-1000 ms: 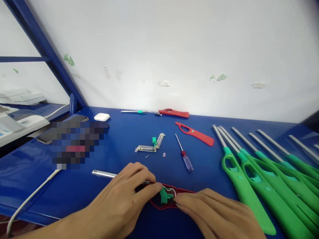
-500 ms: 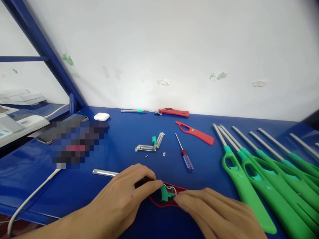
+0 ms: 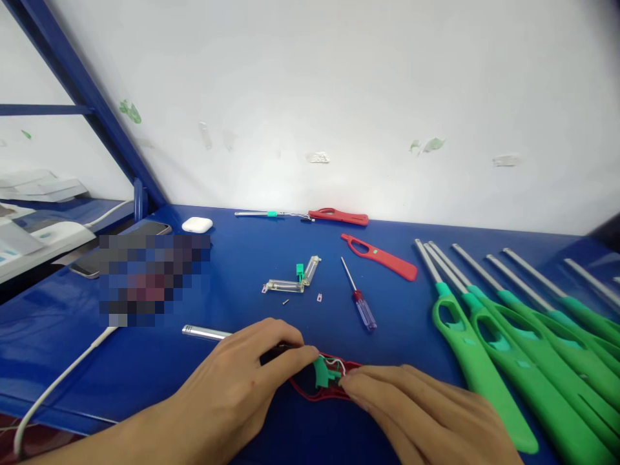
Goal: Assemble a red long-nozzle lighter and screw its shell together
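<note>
A gas lighter's red half-shell [image 3: 312,395] lies at the front of the table, its inside facing up. In it sit a green trigger [image 3: 321,373] and a white wire [image 3: 338,363]. The lighter's metal tube [image 3: 206,332] sticks out to the left. My left hand [image 3: 247,371] is closed round the tube end of the shell, thumb beside the trigger. With its fingertips together, my right hand [image 3: 411,403] grips the handle end, by the wire; the shell under it is hidden. Beyond lie clear fuel tanks [image 3: 285,286], a small screw [image 3: 285,301] and a screwdriver [image 3: 363,310].
Several green lighters [image 3: 484,368] lie along the right side. Another red shell [image 3: 380,257] and a red lighter part [image 3: 339,216] lie farther back. At left are a white earbud case [image 3: 197,225], a phone [image 3: 145,230] and a white cable [image 3: 62,378].
Both hands keep their hold on the lighter shell. The trigger and wire appear shifted very slightly to the right; the view has also moved a little.
</note>
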Action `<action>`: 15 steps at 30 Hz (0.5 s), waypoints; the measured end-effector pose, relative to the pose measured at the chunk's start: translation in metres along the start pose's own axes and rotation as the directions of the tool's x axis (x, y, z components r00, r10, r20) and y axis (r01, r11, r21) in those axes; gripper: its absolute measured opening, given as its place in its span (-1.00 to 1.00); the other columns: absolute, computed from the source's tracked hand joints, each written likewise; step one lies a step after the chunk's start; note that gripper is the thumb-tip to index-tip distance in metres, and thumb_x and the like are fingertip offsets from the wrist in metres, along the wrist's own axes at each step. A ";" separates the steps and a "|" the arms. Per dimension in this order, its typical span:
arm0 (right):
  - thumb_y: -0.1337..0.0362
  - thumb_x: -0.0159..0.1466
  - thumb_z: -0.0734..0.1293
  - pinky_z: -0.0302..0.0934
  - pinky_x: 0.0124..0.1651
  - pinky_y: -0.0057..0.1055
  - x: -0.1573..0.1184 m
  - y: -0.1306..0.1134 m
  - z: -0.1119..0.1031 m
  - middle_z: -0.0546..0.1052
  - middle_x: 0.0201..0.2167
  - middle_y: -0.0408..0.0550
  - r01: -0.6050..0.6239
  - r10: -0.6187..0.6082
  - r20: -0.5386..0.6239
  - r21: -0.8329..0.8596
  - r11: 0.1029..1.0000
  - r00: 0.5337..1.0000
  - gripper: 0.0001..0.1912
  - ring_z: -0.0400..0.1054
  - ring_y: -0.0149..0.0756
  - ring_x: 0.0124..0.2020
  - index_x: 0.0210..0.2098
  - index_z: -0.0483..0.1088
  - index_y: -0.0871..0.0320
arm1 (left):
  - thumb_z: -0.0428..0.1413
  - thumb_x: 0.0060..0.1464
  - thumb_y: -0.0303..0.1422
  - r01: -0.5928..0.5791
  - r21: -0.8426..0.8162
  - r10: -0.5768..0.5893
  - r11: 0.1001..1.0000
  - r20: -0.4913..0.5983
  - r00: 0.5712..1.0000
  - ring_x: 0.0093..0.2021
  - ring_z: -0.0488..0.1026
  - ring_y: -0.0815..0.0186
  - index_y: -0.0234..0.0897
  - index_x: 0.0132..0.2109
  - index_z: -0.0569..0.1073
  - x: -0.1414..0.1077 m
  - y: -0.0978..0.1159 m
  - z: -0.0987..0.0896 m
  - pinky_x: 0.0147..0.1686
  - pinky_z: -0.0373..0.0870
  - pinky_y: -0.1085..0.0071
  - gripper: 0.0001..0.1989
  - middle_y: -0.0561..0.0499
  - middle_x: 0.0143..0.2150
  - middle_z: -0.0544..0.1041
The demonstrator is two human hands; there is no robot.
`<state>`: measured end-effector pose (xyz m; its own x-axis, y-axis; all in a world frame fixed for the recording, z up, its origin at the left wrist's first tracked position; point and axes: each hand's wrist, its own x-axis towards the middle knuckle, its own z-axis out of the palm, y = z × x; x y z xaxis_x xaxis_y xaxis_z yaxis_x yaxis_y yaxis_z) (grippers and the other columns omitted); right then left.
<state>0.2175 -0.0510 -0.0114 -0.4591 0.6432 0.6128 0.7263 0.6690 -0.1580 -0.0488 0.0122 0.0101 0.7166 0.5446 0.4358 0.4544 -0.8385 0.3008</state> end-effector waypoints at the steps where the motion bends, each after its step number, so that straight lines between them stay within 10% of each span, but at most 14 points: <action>1: 0.14 0.64 0.13 0.50 -0.19 -0.57 0.001 0.000 0.000 0.74 -0.09 -0.24 0.000 0.000 0.000 -0.004 1.000 1.000 -0.65 0.68 -0.43 -0.24 0.10 0.54 0.02 | -0.10 0.28 -0.71 0.000 0.005 0.000 1.000 -0.003 1.000 -0.11 0.58 0.41 -0.12 0.17 0.49 0.000 0.001 -0.001 -0.05 0.57 0.55 -0.47 0.06 -0.02 0.58; 15: 0.23 0.63 0.14 0.49 -0.19 -0.60 0.003 -0.001 -0.001 0.74 -0.13 -0.15 -0.001 0.001 -0.004 0.013 1.000 1.000 -0.67 0.68 -0.42 -0.26 0.10 0.53 0.06 | -0.06 0.34 -0.71 -0.015 -0.064 0.016 0.998 0.015 1.000 -0.11 0.56 0.36 -0.15 0.20 0.48 -0.001 0.000 0.005 -0.07 0.59 0.48 -0.52 0.00 -0.03 0.57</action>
<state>0.2161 -0.0505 -0.0085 -0.4559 0.6424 0.6160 0.7203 0.6728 -0.1686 -0.0469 0.0116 0.0055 0.7313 0.5311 0.4279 0.4091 -0.8436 0.3477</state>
